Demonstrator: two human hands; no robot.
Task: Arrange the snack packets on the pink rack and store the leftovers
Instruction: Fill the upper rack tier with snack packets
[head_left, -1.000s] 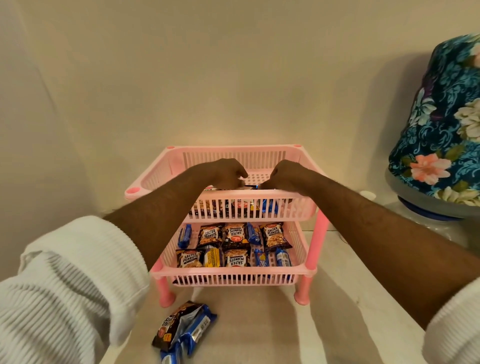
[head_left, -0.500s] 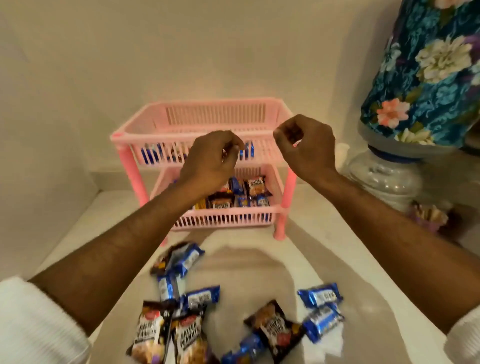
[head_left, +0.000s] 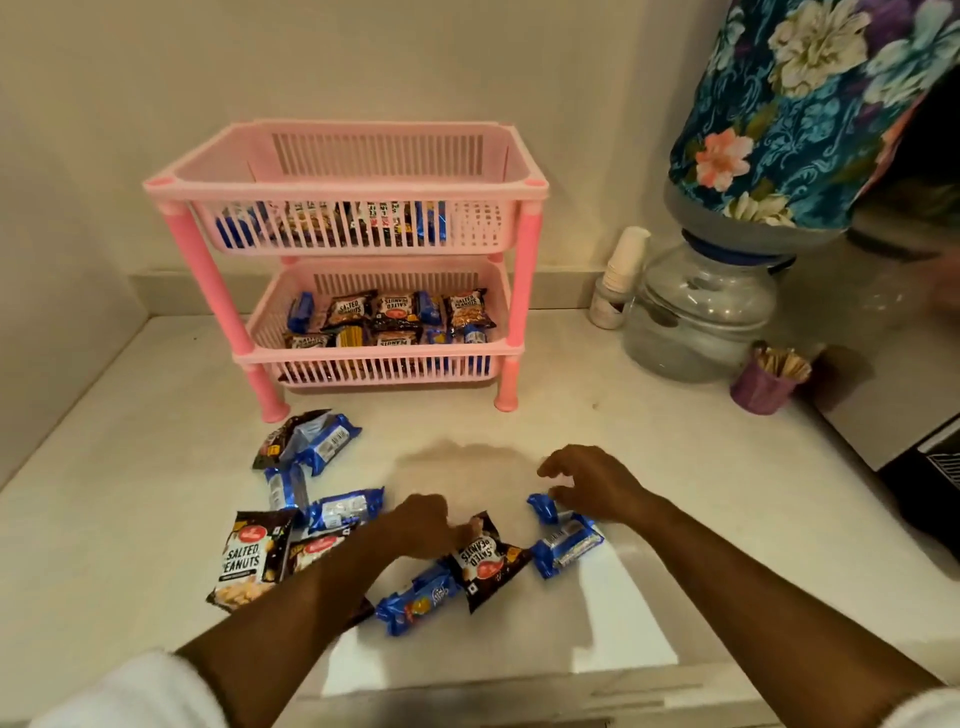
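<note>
Two hands low over the desk (head_left: 675, 467), among loose packets. Left hand (head_left: 423, 527) curled, its grip pinching the top edge of a dark salted-peanuts packet (head_left: 485, 564) lying flat, long axis slanting from upper left to lower right, print upside down to the camera. Right hand (head_left: 592, 486) hooked over the upper blue packet (head_left: 543, 508), fingers bent and touching its end; whether that grip has closed on it, cannot tell. Just below, a second blue packet (head_left: 569, 548), long axis running from lower left up to the right, silver panel showing. Beside the peanuts packet, lower left, another blue biscuit packet (head_left: 418, 600), long axis tilted the same way. Further left, an upright-reading peanuts packet (head_left: 249, 561), black with white lettering, nuts pictured at the bottom, long axis pointing away from the camera; next to it a blue packet (head_left: 345, 509) lying nearly crosswise, plus a small heap of blue and dark packets (head_left: 306, 441) near the rack's front left leg. Behind, against the wall, the pink rack (head_left: 343, 189), two slatted tiers, both holding rows of peanuts and blue packets. Off to the right, a water dispenser (head_left: 696, 317) under a floral cover (head_left: 810, 104), a stack of paper cups (head_left: 621, 275), and a purple cup of wooden sticks (head_left: 763, 387).
</note>
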